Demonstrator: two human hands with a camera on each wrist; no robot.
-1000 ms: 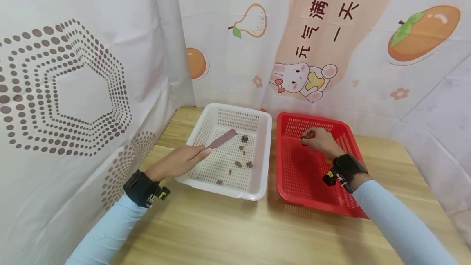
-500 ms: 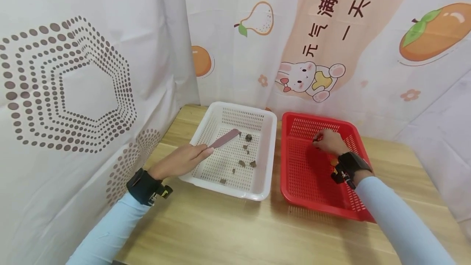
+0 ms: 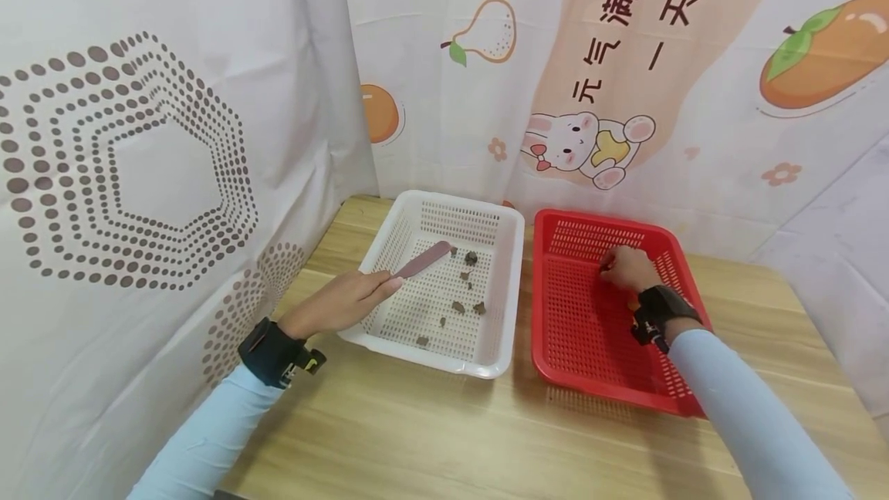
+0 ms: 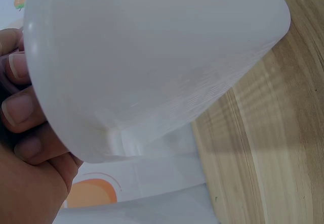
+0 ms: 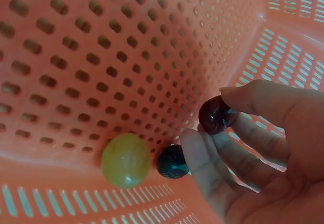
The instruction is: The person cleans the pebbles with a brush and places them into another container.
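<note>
Spreading from six o'clock in the head view, a pale wood-grain tabletop [image 3: 417,438] runs toward the back, and a person's forearms in light-blue sleeves [image 3: 204,427] slant over it, from eight o'clock and from four. Toward eight o'clock, the left hand [image 3: 340,303] grasps a flat, dusty-pink, spatula-like tool [image 3: 425,259] with curled fingers; the tool's rounded tip points to two o'clock inside the white, rectangular, perforated plastic basket [image 3: 515,284]. Small, rough, grey-brown lumps [image 3: 458,306] are scattered on that basket's floor, mostly between one and six o'clock; whether the tool touches any of them cannot be told. Toward four o'clock, the right hand [image 3: 630,268] is inside the red, rectangular, perforated plastic basket [image 3: 569,315], at one o'clock from its middle. In the right wrist view, its thumb and fingers pinch a small, glossy, dark-red ball [image 5: 212,115]. At seven o'clock from it sits a glossy, dark-green ball [image 5: 172,162] close to the fingertips, though contact cannot be made out; a larger, smooth, yellow ball [image 5: 125,161] lies just beside that one, at nine o'clock. Farthest off, behind the baskets, a white fabric curtain [image 3: 531,45] printed with fruit and a rabbit hangs from twelve to two o'clock, and a second white fabric sheet [image 3: 163,160] with brown dots hangs at ten.
</note>
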